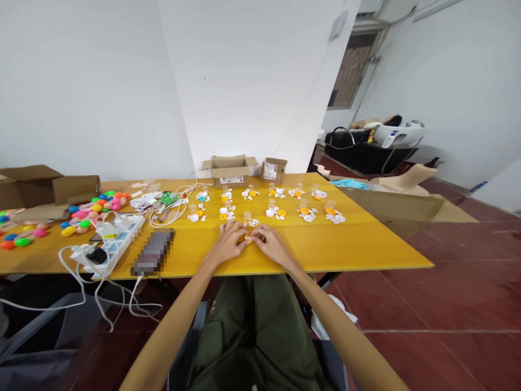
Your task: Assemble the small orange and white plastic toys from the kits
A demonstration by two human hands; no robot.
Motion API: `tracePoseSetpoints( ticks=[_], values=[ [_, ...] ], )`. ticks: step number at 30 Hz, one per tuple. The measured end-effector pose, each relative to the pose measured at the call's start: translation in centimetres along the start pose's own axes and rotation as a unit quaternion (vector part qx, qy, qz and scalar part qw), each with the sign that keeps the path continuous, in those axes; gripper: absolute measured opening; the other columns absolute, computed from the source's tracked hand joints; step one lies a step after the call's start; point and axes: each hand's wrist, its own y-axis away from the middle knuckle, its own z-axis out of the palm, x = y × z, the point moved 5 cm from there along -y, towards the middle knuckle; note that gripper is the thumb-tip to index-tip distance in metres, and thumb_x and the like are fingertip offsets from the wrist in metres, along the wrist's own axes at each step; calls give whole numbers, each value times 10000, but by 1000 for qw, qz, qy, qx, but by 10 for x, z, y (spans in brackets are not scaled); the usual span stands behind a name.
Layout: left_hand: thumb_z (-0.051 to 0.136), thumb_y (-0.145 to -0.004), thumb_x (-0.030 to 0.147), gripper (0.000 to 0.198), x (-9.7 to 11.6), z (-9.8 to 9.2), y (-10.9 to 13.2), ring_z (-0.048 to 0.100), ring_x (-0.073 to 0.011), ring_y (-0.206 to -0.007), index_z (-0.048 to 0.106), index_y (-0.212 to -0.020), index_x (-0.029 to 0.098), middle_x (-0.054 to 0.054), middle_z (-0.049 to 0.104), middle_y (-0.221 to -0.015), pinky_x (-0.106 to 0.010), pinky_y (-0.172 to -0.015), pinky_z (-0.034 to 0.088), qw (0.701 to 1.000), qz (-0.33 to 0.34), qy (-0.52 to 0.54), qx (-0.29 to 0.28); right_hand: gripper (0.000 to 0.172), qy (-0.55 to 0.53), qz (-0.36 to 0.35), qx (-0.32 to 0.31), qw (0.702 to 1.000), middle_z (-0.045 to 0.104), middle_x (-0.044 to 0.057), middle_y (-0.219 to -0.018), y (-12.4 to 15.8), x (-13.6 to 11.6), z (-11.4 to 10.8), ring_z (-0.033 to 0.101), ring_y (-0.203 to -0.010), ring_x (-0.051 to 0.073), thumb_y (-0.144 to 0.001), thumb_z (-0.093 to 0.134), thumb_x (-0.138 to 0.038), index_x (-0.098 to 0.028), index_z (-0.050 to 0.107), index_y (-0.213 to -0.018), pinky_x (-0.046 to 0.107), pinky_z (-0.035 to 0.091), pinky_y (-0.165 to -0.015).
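My left hand (229, 242) and my right hand (268, 243) meet over the yellow table (317, 250) near its front edge. Between their fingertips is a small round orange plastic piece (248, 237) with some white on it; both hands pinch it from opposite sides, and the fingers partly cover it. Just beyond my fingers stand a small transparent cup (247, 216) and some white gear-like pieces (254, 222). Farther back, several similar groups of white and orange plastic parts (275, 213) lie in rows, with transparent cups among them.
To the left lie a phone (153, 251), a power strip (122, 239) with tangled white cables, and colourful plastic pieces (97, 206). An open cardboard box (230, 169) and a smaller box (273, 170) stand at the wall. Another carton (77, 189) sits far left.
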Motion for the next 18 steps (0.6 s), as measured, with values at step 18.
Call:
tracePoseSetpoints(
  ticks=[18],
  values=[
    [573,-954,366,221,0,1,0,455,-285,-1209,710,-1109,287,-62,625,-1196,-465,-1034,363,1000,12,8,2,167,1,-15,-12,1000,606,30,-859,-3,0,3,602,-776,179,-874,564,-174,-212,663,-745,313,510,-748]
  ],
)
